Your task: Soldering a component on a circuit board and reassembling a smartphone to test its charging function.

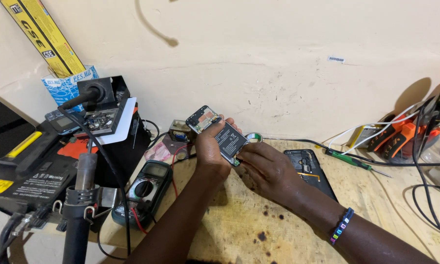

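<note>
An opened phone [220, 133] with its back removed, showing a black battery and circuit board, is held tilted above the wooden bench. My left hand [211, 151] grips it along its left side, fingers wrapped behind. My right hand [265, 166] meets the phone's lower right corner, fingertips pressed at its edge. A beaded band [341, 226] sits on my right wrist.
A black phone back cover [310, 168] lies right of my hands. A green-handled screwdriver [354, 163] and orange tools [398, 137] sit far right with cables. A multimeter [144, 188] lies left, beside a hot-air rework station [39, 161]. A tape roll [254, 137] rests near the wall.
</note>
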